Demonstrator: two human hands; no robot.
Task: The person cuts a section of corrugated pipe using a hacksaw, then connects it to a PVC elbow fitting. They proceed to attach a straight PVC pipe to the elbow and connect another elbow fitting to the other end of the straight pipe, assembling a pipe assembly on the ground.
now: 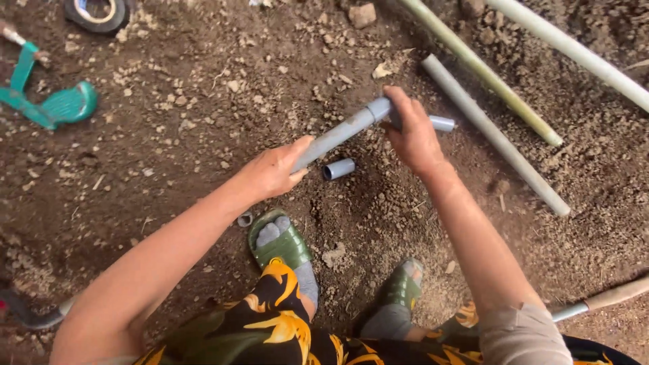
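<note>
Head cam, looking down at bare dirt: left hand (274, 169) is wrapped around a grey pipe (334, 135), and right hand (412, 132) is closed over the fitting (441, 124) at its far end, both held above the ground. A short grey coupling (339, 168) lies on the soil right under the pipe. Three long pipes (493, 135) lie to the right, a tape roll (97, 13) and a green plastic tool (51, 101) off to the left. No containers anywhere.

A grey plastic pipe (338, 135) was held above the bare dirt ground (169, 135), between the left hand (274, 172) and right hand (412, 132). Beneath it lay a short grey pipe coupling (339, 168). Three long pale pipes (493, 135) lay toward the ground's right edge, a green plastic tool (54, 105) at its left edge.
</note>
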